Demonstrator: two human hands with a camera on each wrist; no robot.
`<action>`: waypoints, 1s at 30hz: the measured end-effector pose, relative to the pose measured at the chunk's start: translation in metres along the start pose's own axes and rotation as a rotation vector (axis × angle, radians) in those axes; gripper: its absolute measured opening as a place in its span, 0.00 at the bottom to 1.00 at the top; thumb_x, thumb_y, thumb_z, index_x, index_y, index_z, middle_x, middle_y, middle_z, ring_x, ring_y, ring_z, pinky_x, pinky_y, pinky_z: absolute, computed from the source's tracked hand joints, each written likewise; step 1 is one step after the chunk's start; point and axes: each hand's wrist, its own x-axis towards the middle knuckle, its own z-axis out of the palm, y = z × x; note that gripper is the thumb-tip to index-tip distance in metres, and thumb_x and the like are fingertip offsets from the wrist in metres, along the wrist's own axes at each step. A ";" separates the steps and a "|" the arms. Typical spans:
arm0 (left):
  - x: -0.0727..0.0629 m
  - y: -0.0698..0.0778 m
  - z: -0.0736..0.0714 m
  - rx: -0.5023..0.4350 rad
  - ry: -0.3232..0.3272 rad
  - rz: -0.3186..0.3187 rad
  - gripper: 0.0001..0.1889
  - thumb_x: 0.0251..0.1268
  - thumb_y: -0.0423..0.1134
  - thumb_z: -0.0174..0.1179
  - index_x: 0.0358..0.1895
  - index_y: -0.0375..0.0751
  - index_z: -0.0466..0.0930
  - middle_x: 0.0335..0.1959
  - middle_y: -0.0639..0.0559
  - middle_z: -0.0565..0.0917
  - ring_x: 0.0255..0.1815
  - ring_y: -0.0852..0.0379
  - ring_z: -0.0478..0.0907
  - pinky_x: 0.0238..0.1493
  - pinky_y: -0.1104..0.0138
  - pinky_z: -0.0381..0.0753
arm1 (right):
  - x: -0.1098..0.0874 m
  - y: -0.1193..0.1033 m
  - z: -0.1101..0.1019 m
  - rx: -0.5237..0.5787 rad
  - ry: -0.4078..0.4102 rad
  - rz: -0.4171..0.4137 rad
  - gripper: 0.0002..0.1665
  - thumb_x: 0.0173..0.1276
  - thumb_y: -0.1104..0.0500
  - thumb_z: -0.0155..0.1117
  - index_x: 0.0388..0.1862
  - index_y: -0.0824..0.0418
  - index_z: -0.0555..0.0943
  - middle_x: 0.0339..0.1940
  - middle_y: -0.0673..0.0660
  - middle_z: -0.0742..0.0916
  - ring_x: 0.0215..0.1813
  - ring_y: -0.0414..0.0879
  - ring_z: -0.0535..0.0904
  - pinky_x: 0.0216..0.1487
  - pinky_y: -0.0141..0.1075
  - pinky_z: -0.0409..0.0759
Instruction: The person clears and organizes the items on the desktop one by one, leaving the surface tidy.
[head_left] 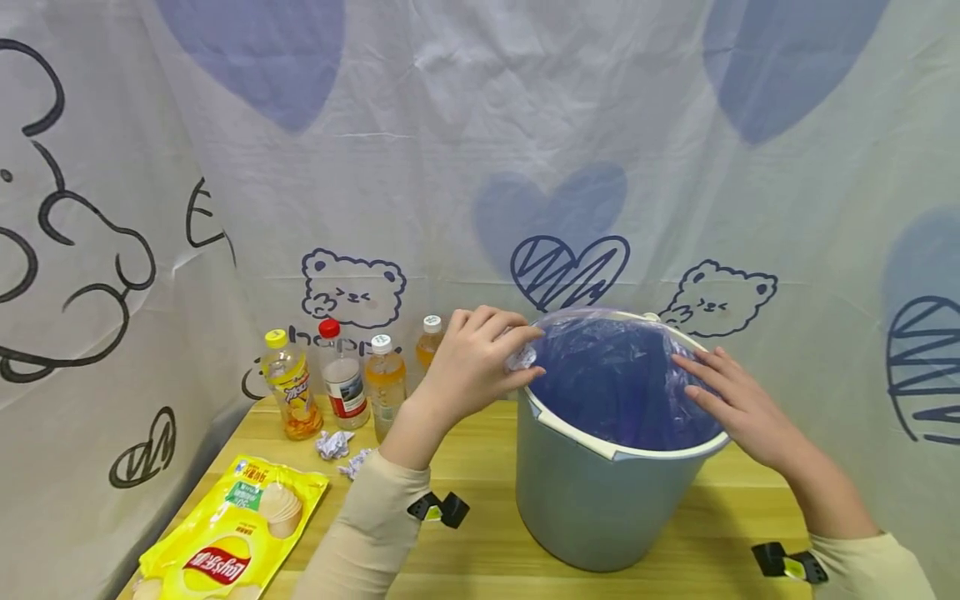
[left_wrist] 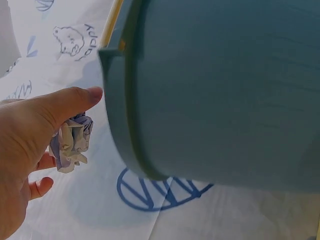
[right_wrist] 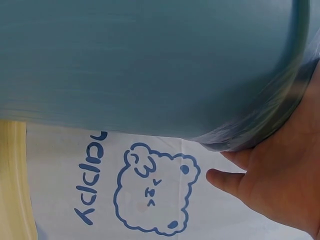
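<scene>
My left hand (head_left: 476,362) pinches a crumpled paper ball (head_left: 522,357) between thumb and fingers, right at the left rim of a grey-blue bin (head_left: 600,508). The left wrist view shows the ball (left_wrist: 72,142) under the thumb, outside the bin wall. A thin purple plastic bag (head_left: 622,375) lines the bin and folds over part of its rim. On the opposite side my right hand (head_left: 738,404) rests at the rim, its fingers stretched over the edge against the bag. Seen from the right wrist, the thumb (right_wrist: 225,181) stands off the outer wall.
Left of the bin, two more crumpled paper balls (head_left: 333,444) lie on the wooden table (head_left: 465,508). Several plastic bottles (head_left: 347,387) with some drink inside stand behind them. A yellow Lay's chip bag (head_left: 240,525) lies at the front left. Printed cloth (head_left: 450,167) hangs around the table.
</scene>
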 end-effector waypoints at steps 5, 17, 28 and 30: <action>0.010 0.008 0.005 -0.001 -0.014 0.021 0.22 0.58 0.59 0.65 0.53 0.56 0.82 0.51 0.58 0.83 0.52 0.56 0.76 0.48 0.60 0.71 | 0.001 0.000 -0.001 -0.035 -0.027 -0.001 0.33 0.77 0.46 0.44 0.77 0.56 0.60 0.78 0.72 0.54 0.79 0.72 0.36 0.66 0.76 0.38; 0.027 0.028 0.024 -0.024 -0.026 0.070 0.24 0.56 0.62 0.66 0.53 0.58 0.82 0.51 0.59 0.82 0.52 0.57 0.76 0.47 0.62 0.71 | 0.000 -0.002 -0.002 -0.051 -0.028 0.006 0.34 0.77 0.45 0.44 0.77 0.56 0.58 0.79 0.72 0.53 0.79 0.71 0.36 0.66 0.76 0.39; 0.027 0.032 0.033 -0.058 -0.121 0.045 0.25 0.57 0.63 0.64 0.56 0.59 0.80 0.54 0.60 0.81 0.54 0.57 0.76 0.50 0.61 0.72 | 0.000 -0.003 -0.001 -0.028 -0.021 0.008 0.34 0.77 0.46 0.44 0.77 0.56 0.58 0.79 0.72 0.53 0.79 0.71 0.36 0.67 0.76 0.38; 0.026 0.032 0.033 -0.060 -0.128 0.047 0.25 0.57 0.63 0.64 0.56 0.59 0.80 0.54 0.60 0.81 0.56 0.57 0.76 0.50 0.61 0.72 | 0.000 -0.002 -0.001 -0.020 -0.019 0.003 0.34 0.77 0.46 0.44 0.77 0.57 0.58 0.78 0.72 0.53 0.79 0.71 0.36 0.67 0.75 0.37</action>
